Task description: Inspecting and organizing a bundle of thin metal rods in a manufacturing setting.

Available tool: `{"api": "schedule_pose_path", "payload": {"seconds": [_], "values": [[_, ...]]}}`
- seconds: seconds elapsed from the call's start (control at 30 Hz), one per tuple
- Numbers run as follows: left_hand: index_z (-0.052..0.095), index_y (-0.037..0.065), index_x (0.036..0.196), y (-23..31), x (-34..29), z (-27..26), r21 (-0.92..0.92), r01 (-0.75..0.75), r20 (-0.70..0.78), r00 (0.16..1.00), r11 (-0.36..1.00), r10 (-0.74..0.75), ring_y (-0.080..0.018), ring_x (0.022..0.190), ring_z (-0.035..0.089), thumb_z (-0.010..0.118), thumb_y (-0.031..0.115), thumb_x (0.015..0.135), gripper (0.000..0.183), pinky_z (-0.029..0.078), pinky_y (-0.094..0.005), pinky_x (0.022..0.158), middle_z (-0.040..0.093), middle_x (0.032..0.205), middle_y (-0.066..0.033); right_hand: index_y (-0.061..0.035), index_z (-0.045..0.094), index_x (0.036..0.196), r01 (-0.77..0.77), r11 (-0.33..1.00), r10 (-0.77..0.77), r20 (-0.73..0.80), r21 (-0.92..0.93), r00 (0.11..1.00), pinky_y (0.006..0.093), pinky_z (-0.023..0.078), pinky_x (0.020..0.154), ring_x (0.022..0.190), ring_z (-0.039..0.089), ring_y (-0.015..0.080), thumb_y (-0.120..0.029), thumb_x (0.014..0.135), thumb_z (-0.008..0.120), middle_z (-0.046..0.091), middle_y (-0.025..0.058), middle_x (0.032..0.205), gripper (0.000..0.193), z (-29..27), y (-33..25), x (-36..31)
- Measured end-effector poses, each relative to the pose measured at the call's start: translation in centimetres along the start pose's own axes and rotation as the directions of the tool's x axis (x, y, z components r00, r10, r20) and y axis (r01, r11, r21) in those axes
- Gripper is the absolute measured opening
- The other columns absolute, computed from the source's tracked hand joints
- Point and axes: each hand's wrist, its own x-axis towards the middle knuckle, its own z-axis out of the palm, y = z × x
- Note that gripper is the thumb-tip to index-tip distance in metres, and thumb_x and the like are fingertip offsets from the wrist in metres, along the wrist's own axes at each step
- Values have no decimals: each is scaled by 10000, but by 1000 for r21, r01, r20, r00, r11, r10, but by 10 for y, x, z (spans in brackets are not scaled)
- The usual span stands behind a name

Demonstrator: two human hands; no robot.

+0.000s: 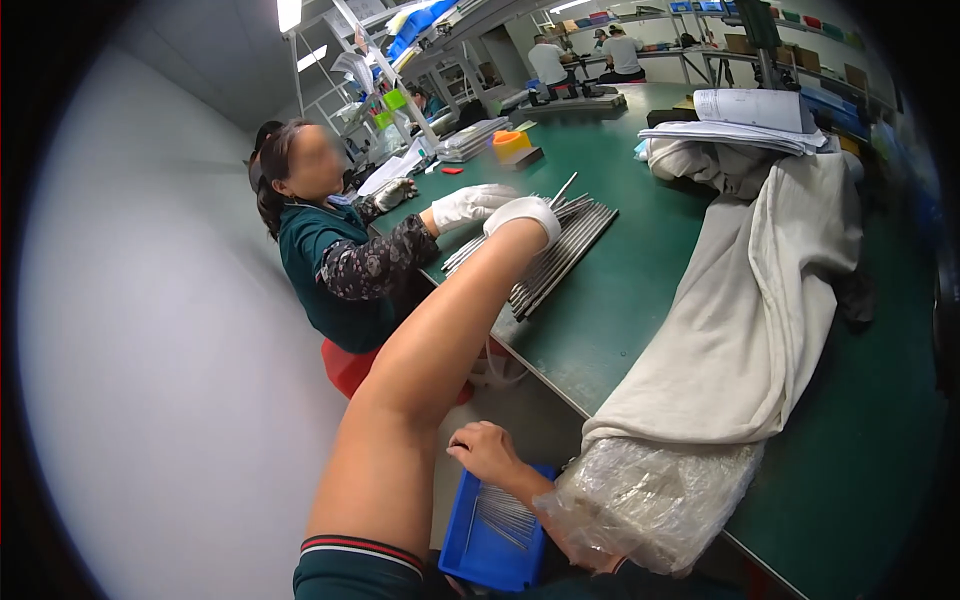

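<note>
The left grip (522, 214), in a white glove, is over the rods; its fingers are hidden, so I cannot tell whether it is grasping any. The right grip (487, 452) is bare, fingers curled, above the near end of the tray; whether it is clenched on anything cannot be told.

The green tabletop (590, 335) carries everything but the tray. A pale cloth (755, 300) covers much of its right side, with a plastic-wrapped bundle (655, 495) at its near end. A co-worker (315, 235) sits at the left edge, a gloved hand (470, 206) beside the rods. The blue tray (492, 570) sits below the edge, thin rods (508, 515) lying in it.

The rods (572, 255) lie on the tabletop, mostly side by side, one jutting up askew. Handling looks partway: a row is laid out, some seem unaligned, and which are finished does not show.
</note>
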Motion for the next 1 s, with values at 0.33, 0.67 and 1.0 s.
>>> {"api": "schedule_pose_path", "payload": {"seconds": [0.33, 0.67, 1.0], "values": [[532, 175, 1330, 26, -57, -8, 23, -19, -141, 990, 1000, 22, -338, 1184, 542, 427, 551, 914, 570, 422, -404, 1003, 558, 1299, -166, -122, 696, 795, -8, 1000, 8, 44, 5, 999, 404, 499, 733, 812, 626, 288, -216, 747, 705, 659, 74, 803, 106, 0, 4, 0], [543, 124, 1320, 19, -84, -15, -120, -20, -161, 987, 993, 1, -283, 1246, 499, 473, 534, 905, 587, 399, -378, 1032, 515, 1364, -135, -93, 689, 775, 9, 1000, -8, 52, -29, 999, 393, 498, 730, 784, 614, 279, -200, 757, 695, 656, 72, 786, 109, -1, -5, -9], [595, 16, 1207, -95, -270, 50, -776, -471, -598, 762, 419, -250, -174, 1051, 605, 654, 85, 870, 349, 465, -283, 921, 638, 1136, -127, -73, 688, 755, 41, 989, -37, 27, -142, 999, 383, 496, 679, 735, 613, 285, -178, 724, 689, 632, 103, 753, 109, -20, 21, 19]]}}
